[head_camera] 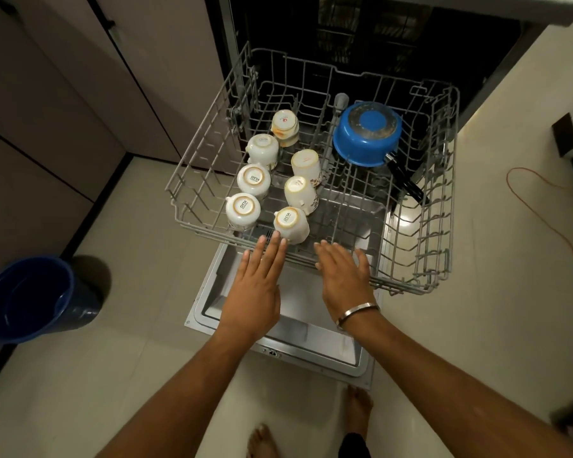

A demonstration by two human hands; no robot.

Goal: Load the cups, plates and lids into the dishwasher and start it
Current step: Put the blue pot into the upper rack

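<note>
A: Where do we stand? We see 7 cups upside down in the rack (420,279), in 2 rows toward its left side, and the nearest cup (291,224) sits right at the rack's front edge.

B: Both hands are flat, fingers straight, gripping nothing. Our left hand (257,285) has its fingertips at the front rail, just beside that nearest cup; our right hand (344,276) lies over the same rail, nearer the middle. (Whether the palms actually press the wire, we cannot tell.)

A: So the step in hand looks like sliding the rack, which is pulled out over the open dishwasher door (278,338).

B: That is our reading. To do it well, we push with both hands evenly on the front rail, so the rack runs straight and doesn't jam on one side.

A: And slowly. The cups stand loose among the tines, and 2 or 3 in the right row already lean. A jolt could knock them together.

B: Mind the blue saucepan (366,133) in the rack's far right part too. Its black handle (407,180) points out toward the right edge, so we check it clears the frame.

A: We see no plates or lids in this rack.

B: Then, by our judgement, loading is only partly done, and starting the machine is some way off.
</note>
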